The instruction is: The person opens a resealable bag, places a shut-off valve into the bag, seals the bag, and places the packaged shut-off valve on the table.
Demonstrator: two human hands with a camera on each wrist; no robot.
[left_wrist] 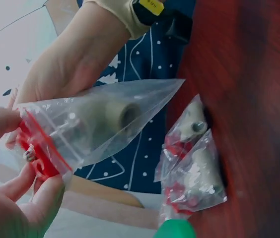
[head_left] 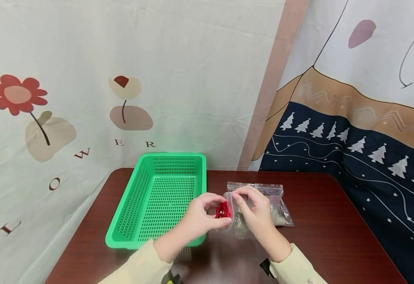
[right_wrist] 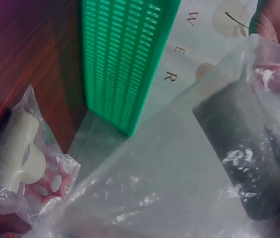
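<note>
Over the table, my left hand (head_left: 199,216) grips a red valve handle (head_left: 222,210) with a small metal piece at its middle, between thumb and fingers. The handle is at the mouth of a clear zip bag (left_wrist: 103,134). My right hand (head_left: 256,211) pinches the bag near the same end, its fingertips partly hidden in the left wrist view. Inside the bag lies a pipe fitting (left_wrist: 122,115) with a round opening, which shows as a dark cylinder in the right wrist view.
More clear bags (head_left: 286,215) lie on the dark red table (head_left: 329,236) just beyond my right hand. In them are beige tee-shaped fittings (right_wrist: 18,148) and red handles (right_wrist: 53,184). A green perforated basket (head_left: 164,193) stands to the left. A printed cloth (head_left: 200,79) hangs behind the table.
</note>
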